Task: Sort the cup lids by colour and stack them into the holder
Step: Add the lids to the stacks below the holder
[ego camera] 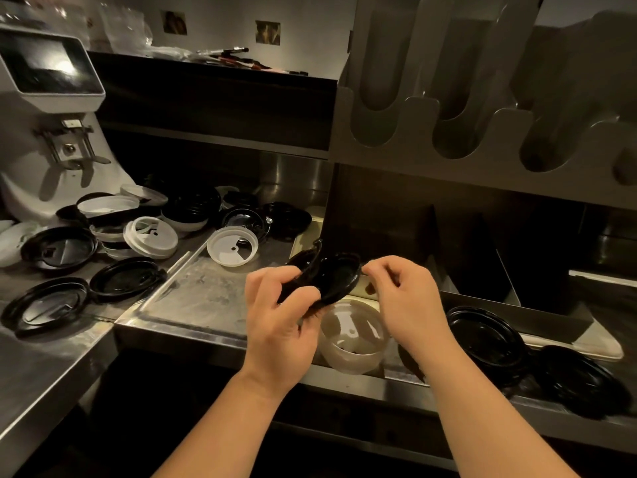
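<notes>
From the head view, we are holding a few black lids (324,276) above the front edge of the table (206,298). Our left hand (281,319) is grasping them from below, thumb on the near rim and fingers curled underneath, so the lids are tilting up toward the right. Our right hand (403,298) is hovering just beside the right rim of those lids, its fingers bent and pinched together; we cannot tell whether the fingertips are touching the rim.

Directly beneath the hands, a clear lid (353,336) is sitting near the front edge. Toward the right end of the table, two stacks of black lids (486,334) are lying side by side. Another clear lid (232,248) is resting further back, near the middle. Along the left side a mixed heap of lids (138,229), black and clear, is spreading from the back toward the left front corner.

The holder (448,108) is standing at the back right above the table, its tall slots showing no lids. A grinder (51,108) is standing at the back left corner.
</notes>
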Tool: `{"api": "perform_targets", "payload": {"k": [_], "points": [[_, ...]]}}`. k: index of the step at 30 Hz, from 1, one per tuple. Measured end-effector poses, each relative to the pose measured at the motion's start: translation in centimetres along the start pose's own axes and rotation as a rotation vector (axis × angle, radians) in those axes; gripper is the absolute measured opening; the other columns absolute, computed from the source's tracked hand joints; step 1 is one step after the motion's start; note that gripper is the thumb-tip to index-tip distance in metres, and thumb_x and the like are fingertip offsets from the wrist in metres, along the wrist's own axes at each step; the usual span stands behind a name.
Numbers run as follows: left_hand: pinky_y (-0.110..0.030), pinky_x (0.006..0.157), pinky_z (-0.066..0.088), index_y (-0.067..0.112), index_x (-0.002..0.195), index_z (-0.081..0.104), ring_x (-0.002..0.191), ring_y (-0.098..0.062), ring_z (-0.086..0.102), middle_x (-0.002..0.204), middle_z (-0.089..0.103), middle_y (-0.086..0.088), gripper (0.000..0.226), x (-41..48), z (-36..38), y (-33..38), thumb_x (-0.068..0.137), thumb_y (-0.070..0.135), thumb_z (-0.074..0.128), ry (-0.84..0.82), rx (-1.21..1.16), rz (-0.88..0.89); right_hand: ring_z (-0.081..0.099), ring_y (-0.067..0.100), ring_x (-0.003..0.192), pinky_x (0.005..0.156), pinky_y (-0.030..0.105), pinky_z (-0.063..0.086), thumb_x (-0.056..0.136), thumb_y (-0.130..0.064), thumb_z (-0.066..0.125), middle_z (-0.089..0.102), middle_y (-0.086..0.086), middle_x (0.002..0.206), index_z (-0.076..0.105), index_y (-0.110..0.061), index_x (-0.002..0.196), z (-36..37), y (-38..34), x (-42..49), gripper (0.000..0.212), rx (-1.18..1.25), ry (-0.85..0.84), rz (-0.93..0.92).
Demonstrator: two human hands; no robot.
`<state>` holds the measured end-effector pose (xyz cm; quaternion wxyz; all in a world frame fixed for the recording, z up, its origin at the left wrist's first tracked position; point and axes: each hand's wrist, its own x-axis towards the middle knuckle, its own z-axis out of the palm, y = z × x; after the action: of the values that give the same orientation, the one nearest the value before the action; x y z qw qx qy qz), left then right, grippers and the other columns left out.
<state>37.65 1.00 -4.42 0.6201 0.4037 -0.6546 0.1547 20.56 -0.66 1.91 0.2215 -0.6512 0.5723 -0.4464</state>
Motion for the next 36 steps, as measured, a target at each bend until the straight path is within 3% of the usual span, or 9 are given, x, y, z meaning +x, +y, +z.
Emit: {"api": "perform_targets", "payload": {"k": [4, 7, 10, 14, 17, 22, 27, 30, 36], "points": [[-0.028, 0.087, 0.038, 0.023, 0.089, 0.058, 0.105, -0.027, 0.042, 0.11, 0.049, -0.001, 0.041, 0.6, 0.2, 0.2, 0.072, -0.003, 0.085, 0.002, 0.098, 0.111, 0.065, 0.015, 0.071, 0.064, 0.031, 0.052, 0.1, -0.051, 0.049, 0.071, 0.007, 0.085, 0.07, -0.021, 0.103, -1.5, -2.5, -1.3, 0.037, 0.43, -0.178, 0.231], [-0.029, 0.086, 0.037, 0.025, 0.09, 0.058, 0.106, -0.028, 0.04, 0.111, 0.049, -0.001, 0.04, 0.8, 0.4, 0.7, 0.072, 0.003, 0.087, -0.012, 0.123, 0.124, 0.071, 0.016, 0.068, 0.06, 0.028, 0.056, 0.098, -0.028, 0.063, 0.074, 0.002, 0.082, 0.066, -0.025, 0.111, -1.8, -2.7, -1.8, 0.014, 0.425, -0.151, 0.186], [-0.023, 0.096, 0.028, 0.025, 0.095, 0.058, 0.102, -0.033, 0.045, 0.109, 0.054, -0.006, 0.045, 1.1, 0.3, 0.9, 0.066, 0.008, 0.088, -0.035, 0.151, 0.092, 0.07, 0.005, 0.065, 0.057, 0.022, 0.056, 0.097, -0.015, 0.063, 0.073, -0.005, 0.075, 0.064, -0.03, 0.107, -2.5, -1.6, -1.5, 0.018, 0.424, -0.031, 0.18], [-0.023, 0.094, 0.027, 0.021, 0.1, 0.057, 0.095, -0.029, 0.052, 0.094, 0.062, -0.007, 0.04, 1.6, -0.1, 1.1, 0.074, 0.0, 0.078, -0.023, 0.141, 0.085, 0.071, 0.015, 0.1, 0.081, 0.041, 0.063, 0.097, -0.016, 0.063, 0.075, -0.005, 0.103, 0.068, -0.028, 0.113, -3.3, -0.4, -1.4, 0.021, 0.396, 0.016, 0.198], [-0.025, 0.09, 0.031, 0.017, 0.106, 0.055, 0.093, -0.024, 0.053, 0.093, 0.062, -0.004, 0.044, 1.6, -0.1, 1.4, 0.075, -0.01, 0.07, -0.018, 0.091, 0.093, 0.068, 0.017, 0.109, 0.093, 0.051, 0.058, 0.096, -0.02, 0.065, 0.074, -0.005, 0.111, 0.066, -0.028, 0.118, -3.5, -0.1, -1.7, 0.024, 0.368, 0.033, 0.192], [-0.04, 0.074, 0.045, 0.016, 0.098, 0.058, 0.089, -0.026, 0.052, 0.088, 0.061, -0.01, 0.048, 2.3, 0.2, 2.5, 0.069, -0.022, 0.061, 0.004, 0.022, 0.134, 0.072, 0.006, 0.097, 0.079, 0.029, 0.061, 0.097, -0.019, 0.063, 0.076, -0.013, 0.098, 0.063, -0.034, 0.112, -5.2, 0.3, -1.9, 0.021, 0.462, 0.117, 0.186], [-0.042, 0.079, 0.052, 0.009, 0.122, 0.055, 0.098, -0.018, 0.056, 0.104, 0.062, -0.003, 0.052, 2.7, 1.6, 3.8, 0.078, -0.019, 0.064, -0.017, -0.057, 0.143, 0.075, 0.016, 0.093, 0.068, 0.032, 0.06, 0.097, -0.018, 0.063, 0.076, -0.003, 0.105, 0.063, -0.025, 0.119, -9.8, 1.2, -1.5, 0.023, 0.601, 0.207, 0.286], [-0.039, 0.081, 0.054, 0.009, 0.123, 0.058, 0.093, -0.022, 0.062, 0.097, 0.068, -0.009, 0.054, 2.7, 2.5, 5.4, 0.078, -0.021, 0.066, -0.054, -0.077, 0.147, 0.076, 0.012, 0.089, 0.068, 0.033, 0.059, 0.096, -0.011, 0.064, 0.075, -0.005, 0.104, 0.062, -0.032, 0.111, -13.7, 2.5, -1.0, 0.025, 0.629, 0.303, 0.304], [-0.044, 0.078, 0.053, 0.005, 0.111, 0.07, 0.089, -0.025, 0.065, 0.093, 0.07, -0.01, 0.043, 2.7, 4.8, 8.9, 0.077, -0.022, 0.066, -0.161, -0.121, 0.184, 0.073, 0.015, 0.098, 0.077, 0.036, 0.058, 0.095, -0.013, 0.066, 0.074, -0.005, 0.108, 0.06, -0.026, 0.125, -20.5, 6.2, -1.3, 0.034, 0.557, 0.474, 0.281]]}}
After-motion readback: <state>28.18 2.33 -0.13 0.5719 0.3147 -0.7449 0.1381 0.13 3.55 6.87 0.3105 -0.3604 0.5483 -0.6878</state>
